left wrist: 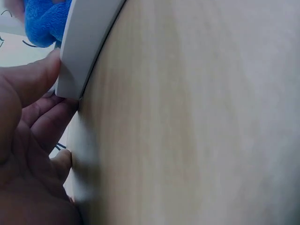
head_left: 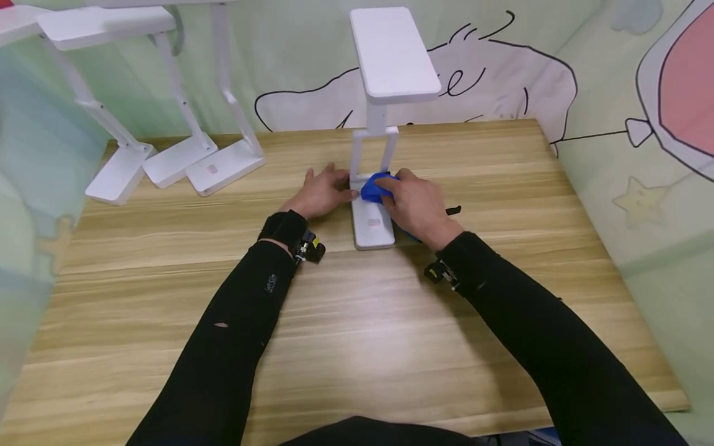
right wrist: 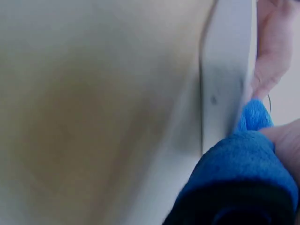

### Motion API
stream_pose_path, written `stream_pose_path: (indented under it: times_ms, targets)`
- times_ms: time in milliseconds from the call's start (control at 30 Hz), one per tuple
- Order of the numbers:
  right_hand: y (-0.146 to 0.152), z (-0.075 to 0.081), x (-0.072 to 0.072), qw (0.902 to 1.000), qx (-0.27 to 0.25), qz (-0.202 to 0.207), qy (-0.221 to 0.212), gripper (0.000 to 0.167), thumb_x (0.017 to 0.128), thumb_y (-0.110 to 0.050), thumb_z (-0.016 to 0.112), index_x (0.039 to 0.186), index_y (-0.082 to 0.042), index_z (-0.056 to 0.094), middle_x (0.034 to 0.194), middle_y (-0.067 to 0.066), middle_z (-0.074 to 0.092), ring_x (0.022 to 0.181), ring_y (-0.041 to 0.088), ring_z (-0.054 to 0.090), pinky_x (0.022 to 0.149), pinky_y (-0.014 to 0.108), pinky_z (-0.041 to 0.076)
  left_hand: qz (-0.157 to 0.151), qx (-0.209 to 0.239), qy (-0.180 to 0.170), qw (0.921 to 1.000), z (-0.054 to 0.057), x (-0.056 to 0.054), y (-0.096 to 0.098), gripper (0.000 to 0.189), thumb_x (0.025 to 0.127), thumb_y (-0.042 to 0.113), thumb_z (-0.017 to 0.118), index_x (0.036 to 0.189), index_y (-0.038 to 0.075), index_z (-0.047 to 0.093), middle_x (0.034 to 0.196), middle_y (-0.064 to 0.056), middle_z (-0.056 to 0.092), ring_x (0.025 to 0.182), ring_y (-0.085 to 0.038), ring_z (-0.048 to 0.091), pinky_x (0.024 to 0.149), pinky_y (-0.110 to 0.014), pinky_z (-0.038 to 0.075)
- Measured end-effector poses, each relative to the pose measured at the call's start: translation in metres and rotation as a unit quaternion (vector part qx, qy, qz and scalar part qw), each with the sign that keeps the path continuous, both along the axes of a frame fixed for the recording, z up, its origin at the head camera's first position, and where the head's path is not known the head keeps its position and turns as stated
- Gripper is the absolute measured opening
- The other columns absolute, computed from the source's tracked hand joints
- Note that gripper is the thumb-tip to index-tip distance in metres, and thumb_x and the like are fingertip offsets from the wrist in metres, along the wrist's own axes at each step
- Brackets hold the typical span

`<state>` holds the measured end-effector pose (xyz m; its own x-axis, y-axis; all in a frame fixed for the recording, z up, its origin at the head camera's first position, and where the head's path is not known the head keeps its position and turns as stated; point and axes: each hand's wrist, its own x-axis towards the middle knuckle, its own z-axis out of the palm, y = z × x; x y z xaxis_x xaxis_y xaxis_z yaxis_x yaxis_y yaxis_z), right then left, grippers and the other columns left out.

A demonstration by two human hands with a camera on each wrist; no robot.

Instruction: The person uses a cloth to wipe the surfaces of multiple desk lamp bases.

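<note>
Left hand (head_left: 320, 193): fingers grip lamp base (head_left: 372, 235)'s left edge, centre
Right hand (head_left: 417, 207): grasps blue cloth (head_left: 372, 189) against base
Tabletop (head_left: 357, 347): wood spreads across lower centre

The sleeves (head_left: 223, 347) at eight and four o'clock are black, the left bearing grey print (head_left: 270, 284) (plus a small slit (head_left: 221, 324)) and a yellow-marked wrist camera (head_left: 315, 249).

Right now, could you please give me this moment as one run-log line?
left hand: grips edge of white lamp base | right hand: holds blue cloth against base | three more white lamps: standing far left
</note>
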<state>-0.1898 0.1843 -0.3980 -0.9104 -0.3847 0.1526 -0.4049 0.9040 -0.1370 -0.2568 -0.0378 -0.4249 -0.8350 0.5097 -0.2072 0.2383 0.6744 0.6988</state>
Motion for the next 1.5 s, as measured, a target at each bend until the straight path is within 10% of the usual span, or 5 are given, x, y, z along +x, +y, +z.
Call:
stream_pose_path:
  times_ms: [200,500,800,1067,1500]
  targets:
    - [0.010,0.001,0.016,0.9948,-0.004,0.043,-0.092,0.044,0.096,-0.035,0.060,0.139,-0.023,0.060,0.104,0.014,0.054,0.074,0.023,0.053,0.054,0.030,0.044,0.000,0.007,-0.006,1.0000,0.000,0.002,0.001,0.059,0.098,0.042,0.059,0.148,0.015,0.046,0.155,-0.003,0.047,0.158,-0.026,0.001,0.123,-0.050,-0.017]
    - [0.011,0.000,-0.004,0.9979,-0.006,0.036,-0.054,0.039,0.100,-0.030,0.057,0.136,-0.015,0.062,0.114,0.017,0.061,0.083,0.024,0.061,0.067,0.040,0.055,0.008,0.007,-0.002,0.9999,0.000,0.003,0.001,0.058,0.097,0.041,0.060,0.148,0.016,0.047,0.154,-0.003,0.048,0.158,-0.026,0.001,0.124,-0.050,-0.016]
    - [0.014,0.013,0.027,0.9870,0.021,0.125,-0.099,0.034,0.094,-0.026,0.066,0.126,-0.016,0.069,0.106,0.010,0.062,0.079,0.018,0.057,0.067,0.034,0.052,0.008,0.002,0.005,1.0000,0.001,0.001,0.002,0.061,0.098,0.044,0.059,0.149,0.014,0.045,0.153,-0.004,0.048,0.158,-0.026,0.003,0.124,-0.051,-0.015]
    - [-0.004,0.005,-0.009,0.9983,0.030,0.048,-0.013,0.035,0.096,-0.026,0.062,0.127,-0.012,0.068,0.110,0.018,0.064,0.086,0.025,0.063,0.066,0.040,0.057,0.005,-0.005,0.008,0.9999,-0.001,0.002,0.001,0.062,0.097,0.042,0.059,0.151,0.014,0.043,0.154,-0.003,0.047,0.158,-0.024,0.004,0.124,-0.051,-0.014]
    - [-0.002,0.006,0.041,0.9821,0.044,0.180,0.032,0.028,0.090,-0.028,0.069,0.116,-0.017,0.073,0.097,0.013,0.059,0.070,0.018,0.056,0.054,0.034,0.052,0.004,0.008,-0.003,1.0000,0.001,0.001,0.000,0.057,0.098,0.040,0.059,0.147,0.014,0.047,0.152,-0.005,0.050,0.158,-0.026,0.003,0.124,-0.051,-0.015]
